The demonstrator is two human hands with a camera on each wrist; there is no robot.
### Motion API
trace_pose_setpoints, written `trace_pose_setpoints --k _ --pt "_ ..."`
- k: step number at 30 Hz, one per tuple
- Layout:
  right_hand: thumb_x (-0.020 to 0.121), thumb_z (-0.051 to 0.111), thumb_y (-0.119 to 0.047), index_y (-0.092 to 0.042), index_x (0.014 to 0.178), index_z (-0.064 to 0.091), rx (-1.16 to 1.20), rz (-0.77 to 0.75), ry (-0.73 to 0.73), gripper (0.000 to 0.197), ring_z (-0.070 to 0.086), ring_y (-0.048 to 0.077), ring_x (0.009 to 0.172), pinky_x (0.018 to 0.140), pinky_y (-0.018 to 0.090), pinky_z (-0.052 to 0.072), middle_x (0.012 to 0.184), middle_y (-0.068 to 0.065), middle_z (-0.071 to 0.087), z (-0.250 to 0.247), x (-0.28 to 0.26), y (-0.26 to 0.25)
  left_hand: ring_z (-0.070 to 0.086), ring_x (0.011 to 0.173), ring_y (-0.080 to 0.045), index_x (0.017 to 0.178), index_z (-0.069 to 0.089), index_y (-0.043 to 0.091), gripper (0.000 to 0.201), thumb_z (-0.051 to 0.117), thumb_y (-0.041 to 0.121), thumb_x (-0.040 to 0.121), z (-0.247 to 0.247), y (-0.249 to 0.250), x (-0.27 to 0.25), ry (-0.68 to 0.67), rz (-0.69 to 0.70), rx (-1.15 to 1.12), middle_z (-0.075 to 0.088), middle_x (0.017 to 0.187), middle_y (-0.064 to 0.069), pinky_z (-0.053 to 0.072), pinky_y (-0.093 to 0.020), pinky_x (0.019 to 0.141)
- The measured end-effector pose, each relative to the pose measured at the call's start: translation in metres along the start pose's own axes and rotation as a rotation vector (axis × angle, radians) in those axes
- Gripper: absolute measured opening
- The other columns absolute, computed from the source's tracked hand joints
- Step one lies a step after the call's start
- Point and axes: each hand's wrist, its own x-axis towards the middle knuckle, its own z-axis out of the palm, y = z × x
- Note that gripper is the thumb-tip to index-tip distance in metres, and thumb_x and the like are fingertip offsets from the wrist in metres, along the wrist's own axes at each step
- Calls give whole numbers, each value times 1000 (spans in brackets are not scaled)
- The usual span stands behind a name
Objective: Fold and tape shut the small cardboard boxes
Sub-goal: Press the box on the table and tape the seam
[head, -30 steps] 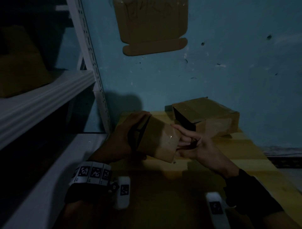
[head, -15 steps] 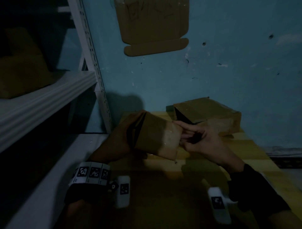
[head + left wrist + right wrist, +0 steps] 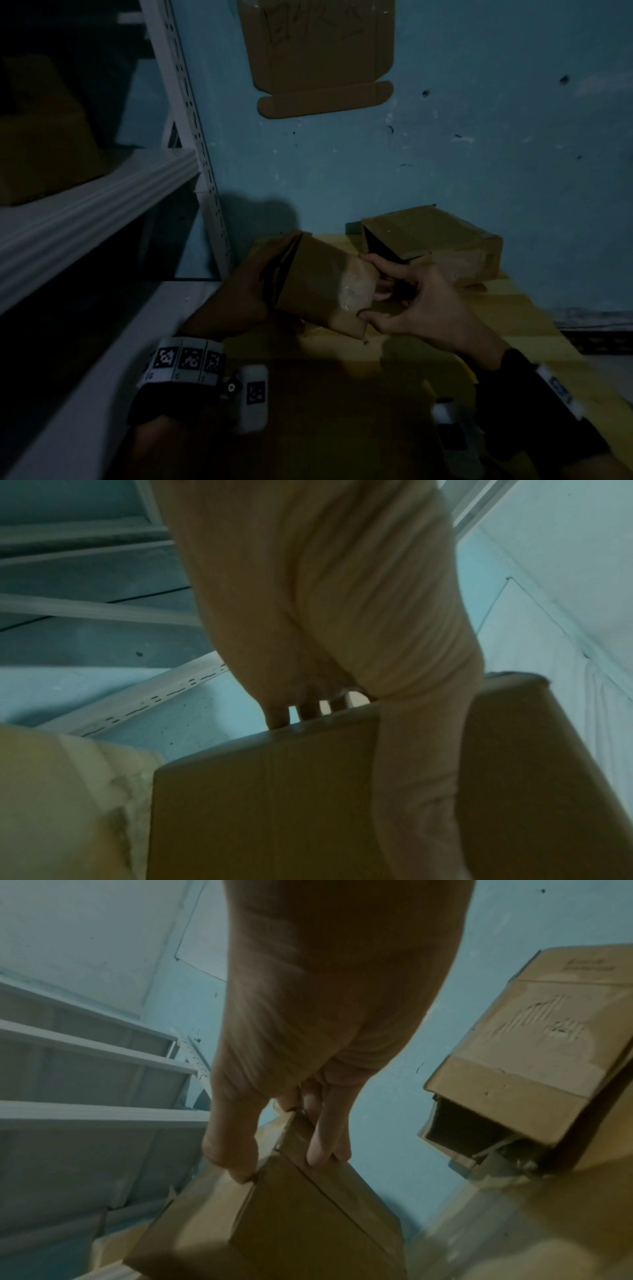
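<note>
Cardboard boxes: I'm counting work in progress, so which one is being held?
The small box gripped between both hands; the larger box sits untouched by the wall.

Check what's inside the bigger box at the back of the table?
The larger cardboard box lies on its side, its open end facing the hands. Only a dark cavity shows; any contents are lost in shadow. Its far end is hidden.

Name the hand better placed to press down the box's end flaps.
Probably the right hand: its fingertips already sit at the small box's taped end, while the left hand grips the far end, steadying it.
</note>
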Motion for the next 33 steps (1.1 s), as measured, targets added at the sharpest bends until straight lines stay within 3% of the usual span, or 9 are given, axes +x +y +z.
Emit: trace_pose_setpoints --k 6,10,15,18,20,22,26,31,33 --pt "69 90 -1 -21 139 52 -17 -45 23 82 70 -4 104 90 15 56 125 -15 66 0 0 2 49 130 0 130 46 66 93 88 67 48 -2 -6 1 30 -4 44 53 136 29 38 -20 109" --pt "68 90 1 -24 136 52 -70 -73 37 81 67 -12 100 87 6 51 111 -31 64 3 -1 2 43 136 -1 144 35 47 118 93 47 42 0 -3 2 -13 39 111 43 147 11 36 -15 109" --pt "69 88 -1 -49 122 48 -150 -120 62 81 65 -15 100 86 4 49 108 -32 63 5 -3 2 43 131 11 136 38 64 102 90 58 49 2 0 3 -5 57 100 45 137 40 35 -9 105" --pt "71 86 1 -52 116 48 -160 -133 69 80 65 -17 96 82 2 48 105 -34 62 6 -3 2 44 133 5 142 39 45 116 99 24 45 1 -4 3 -3 78 125 45 140 36 36 -10 106" --pt "72 86 -2 -53 117 48 -184 -150 77 78 66 -11 98 82 4 50 106 -28 65 7 -3 2 43 134 4 139 41 55 109 94 32 47 2 -4 3 -3 82 112 45 141 36 35 -11 106" --pt "73 85 -6 -52 120 49 -195 -158 74 75 68 -3 101 82 8 53 107 -14 72 7 -2 3 44 133 5 136 41 61 102 91 40 50 2 -4 2 10 70 104 45 140 36 36 -11 106" --pt "75 81 -16 -26 132 58 -215 -160 52 62 70 4 100 83 19 59 109 -6 74 10 0 5 41 134 7 142 35 36 116 98 11 48 1 -10 3 0 56 129 42 141 39 34 -10 106" --pt "76 86 -13 -16 128 64 -196 -158 22 56 70 1 97 83 15 57 106 -10 74 5 2 1 41 135 5 141 40 51 105 91 49 49 2 -6 2 1 43 82 43 141 37 34 -10 107" --pt "74 89 -14 -17 126 64 -194 -161 9 58 69 -3 98 84 9 53 107 -15 73 4 1 -2 41 135 6 142 39 52 109 91 48 46 2 -5 2 8 60 113 42 141 38 33 -10 107"
